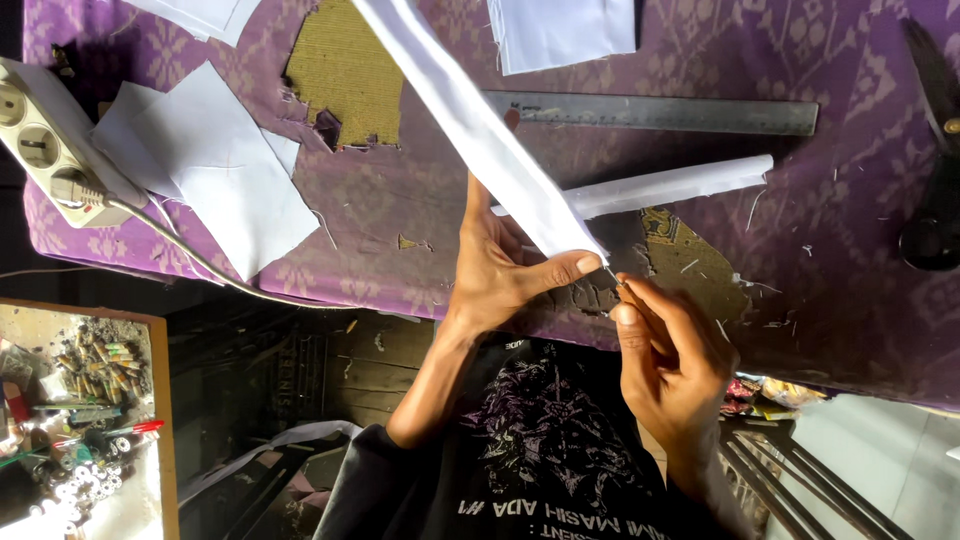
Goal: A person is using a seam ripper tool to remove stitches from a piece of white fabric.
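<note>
Nearest, the right hand (668, 352) is closed in a pinch on a small tool (610, 281), too small to identify, perhaps a pin or needle, its tip at the end of the strip (470, 125). Just left of it, the left hand (500, 262) grips that end of the folded white cloth strip between thumb and fingers, held above the purple table (820, 230).

The step looks like fixing the fold at the strip's end. The next move likely calls for a steady left-hand pinch so the layers stay aligned while the tool works through the tip.

Farther off, the strip rises to the far left. A second strip (680, 184) lies right of the hands, a steel ruler (660, 113) beyond it, and scissors (935, 190) at the right edge. White cloth pieces (215, 165) and a power strip (45, 140) sit left.
</note>
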